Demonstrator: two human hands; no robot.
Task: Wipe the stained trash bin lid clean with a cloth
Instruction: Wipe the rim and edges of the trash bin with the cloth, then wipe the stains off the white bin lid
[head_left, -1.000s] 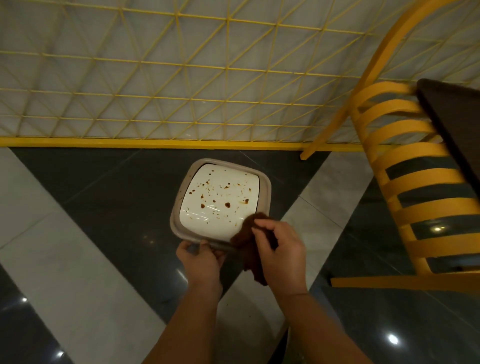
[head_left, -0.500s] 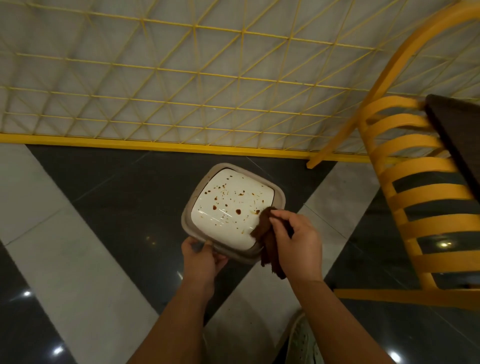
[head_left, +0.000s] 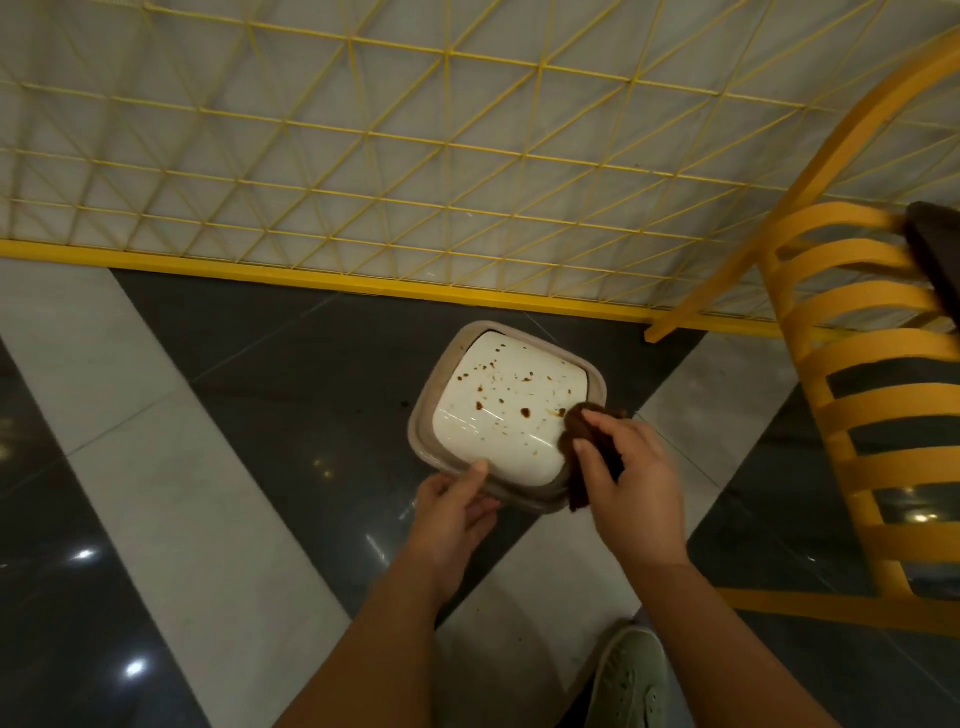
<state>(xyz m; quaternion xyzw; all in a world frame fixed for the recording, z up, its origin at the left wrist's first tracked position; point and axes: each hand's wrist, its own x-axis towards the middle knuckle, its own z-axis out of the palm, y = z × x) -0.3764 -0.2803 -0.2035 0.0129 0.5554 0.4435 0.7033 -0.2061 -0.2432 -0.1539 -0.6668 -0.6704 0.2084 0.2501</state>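
Both bare forearms reach forward and down from the bottom of the view, the left one on the near left, the right one beside it. The left hand (head_left: 453, 506) has its thumb laid over the near rim of the trash bin lid (head_left: 506, 410) and its fingers curled beneath. The right hand (head_left: 631, 467) pinches a brown cloth (head_left: 582, 441) between thumb and fingers at the lid's right edge, knuckles up.

My forearms are bare, with no sleeves showing, and I wear a pale green lace-up shoe (head_left: 628, 680).
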